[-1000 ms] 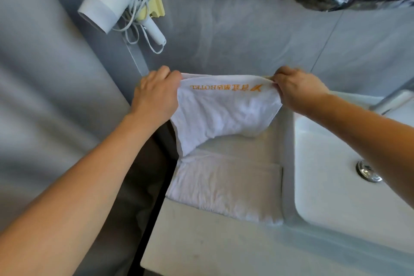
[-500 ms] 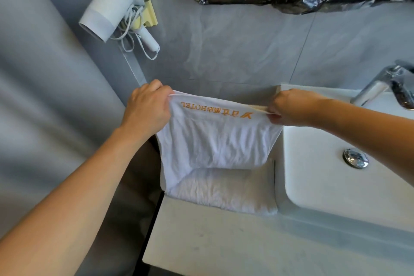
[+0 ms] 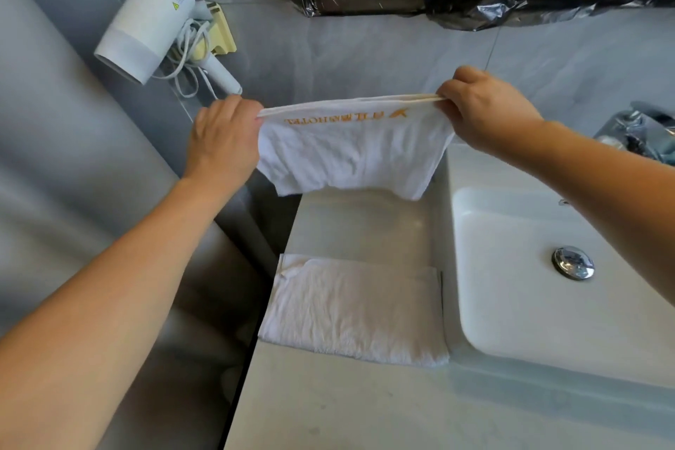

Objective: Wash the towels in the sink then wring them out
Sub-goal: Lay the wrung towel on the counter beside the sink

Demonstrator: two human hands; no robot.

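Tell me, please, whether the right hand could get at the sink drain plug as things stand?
Probably not yet: the right hand and left hand each grip a corner of the held towel. The drain plug itself lies uncovered in the sink.

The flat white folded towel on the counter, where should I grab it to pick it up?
Take the white folded towel by its two far corners, reaching down from above. It lies flat on the pale stone counter beside the white rectangular sink, so nothing sticks up to grasp; pinched corners probably let it hang open, like the printed towel held by the left hand and right hand.
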